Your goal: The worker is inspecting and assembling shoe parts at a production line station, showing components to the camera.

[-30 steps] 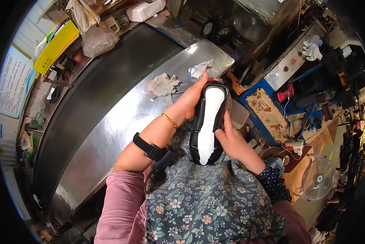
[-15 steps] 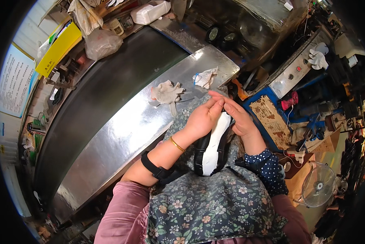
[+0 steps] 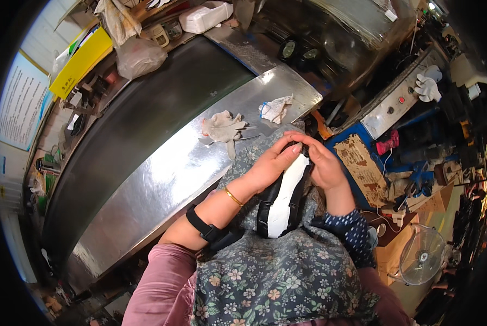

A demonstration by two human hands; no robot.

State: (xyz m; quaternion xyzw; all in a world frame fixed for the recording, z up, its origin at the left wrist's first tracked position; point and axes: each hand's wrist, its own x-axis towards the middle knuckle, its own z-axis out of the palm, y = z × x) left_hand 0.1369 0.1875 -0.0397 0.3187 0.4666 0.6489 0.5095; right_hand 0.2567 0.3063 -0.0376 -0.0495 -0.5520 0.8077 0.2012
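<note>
Over the lap, a black shoe [image 3: 263, 213], sole side up, with its near end against the floral apron [image 3: 276, 271] and its far end cupped between the left hand [image 3: 270, 165] and the right hand [image 3: 327, 167]. Fingers of both hands closed around the far tip, with the left thumb laid over the end of the white sole board [image 3: 285, 193]; undersides out of sight, so impossible to tell how hard the squeeze. Beside the lap, a metal table [image 3: 151, 185], with a grey glove [image 3: 220, 128] between its long edges and a crumpled white cloth bundle [image 3: 276, 110] near its far right corner; along its far long edge, a dark belt [image 3: 146, 114]. Likeliest trouble from here: a sideways swing of the near end, from a hold at the far tip alone and soft apron folds underneath. Possible too, a shifted or creased sole board, from uneven thumb pressure at the narrow end, or smudges on the white face, from soiled bare fingers.
</note>
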